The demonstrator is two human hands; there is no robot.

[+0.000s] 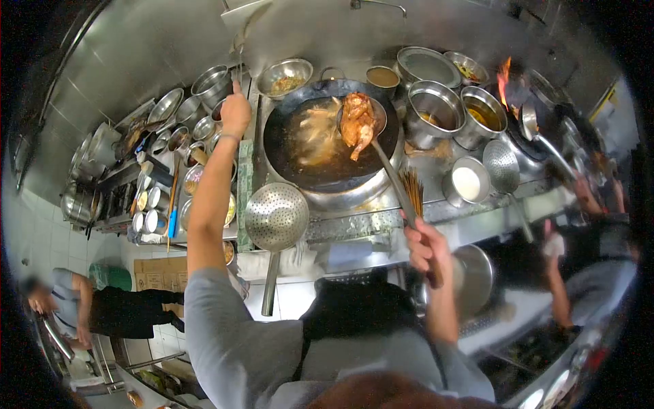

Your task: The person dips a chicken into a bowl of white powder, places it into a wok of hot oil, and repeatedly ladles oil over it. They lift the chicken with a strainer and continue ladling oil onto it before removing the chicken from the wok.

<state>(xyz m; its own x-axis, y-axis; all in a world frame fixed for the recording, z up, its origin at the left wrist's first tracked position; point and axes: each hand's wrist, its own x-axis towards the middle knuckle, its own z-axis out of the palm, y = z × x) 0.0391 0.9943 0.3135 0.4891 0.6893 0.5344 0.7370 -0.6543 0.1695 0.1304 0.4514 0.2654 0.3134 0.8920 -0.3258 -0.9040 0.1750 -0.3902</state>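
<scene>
My right hand (pixel 428 249) is wrapped round the long handle of a ladle (pixel 390 165), held over the wok. A browned piece of poultry (pixel 357 123), looking like a chicken, rests in the ladle's bowl. Beneath it the wide dark wok (pixel 279 146) holds brown bubbling liquid with pale, blurred pieces (pixel 317 133). My left hand (pixel 235 114) is stretched out left of the wok, closed on a thin long metal utensil (pixel 240 65) that points up toward the back wall; its far end is blurred. A perforated skimmer (pixel 276 215) lies near the wok's front left.
Steel pots (pixel 429 112) and a pot of white liquid (pixel 466 183) stand at right, beside another skimmer (pixel 501 165). Flames (pixel 504 82) rise at a second burner, where a co-worker (pixel 593 273) stands. Seasoning containers (pixel 178 140) crowd the left; another person (pixel 75 300) is behind them.
</scene>
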